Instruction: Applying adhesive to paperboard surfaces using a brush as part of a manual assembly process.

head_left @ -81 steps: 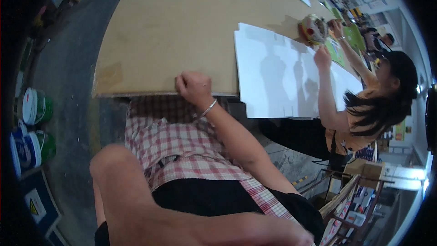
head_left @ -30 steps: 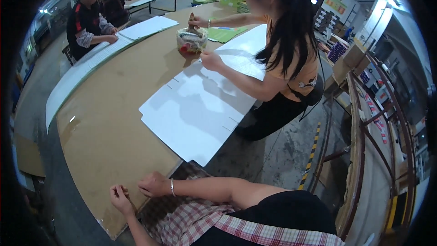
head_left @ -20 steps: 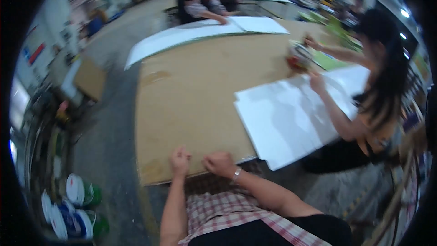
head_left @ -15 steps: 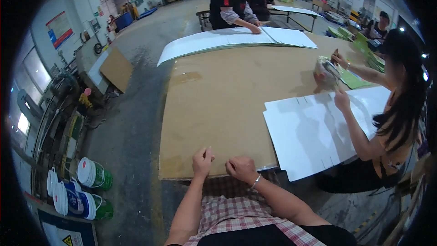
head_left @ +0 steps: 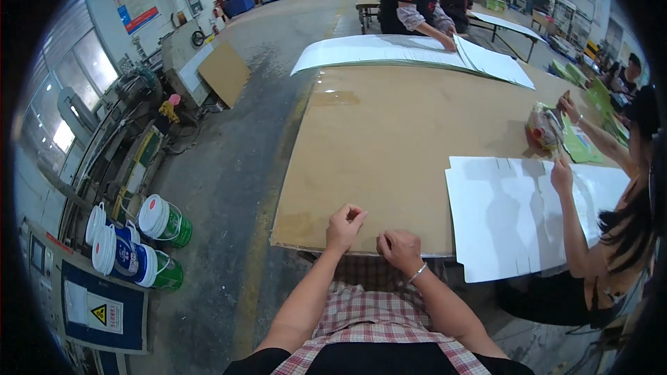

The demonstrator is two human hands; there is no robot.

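Observation:
A wide brown work table (head_left: 389, 146) lies in front of me. My left hand (head_left: 344, 226) rests on its near edge with the fingers curled in and nothing in it. My right hand (head_left: 401, 250), a bracelet at the wrist, sits just to the right on the same edge, fingers bent and holding nothing. A stack of flat white die-cut cardboard sheets (head_left: 507, 212) lies on the table to the right of my hands, overhanging the near edge.
A person on the right presses a hand (head_left: 560, 175) on the white sheets and holds a clear bag (head_left: 542, 128). Other people stand at the far end over long white sheets (head_left: 410, 52). Paint buckets (head_left: 139, 243) and a leaning board (head_left: 224, 73) stand on the floor at left.
The view swung from the right-hand person and my lap to the table's length. My left hand came onto the table edge beside my right; both have stayed there since.

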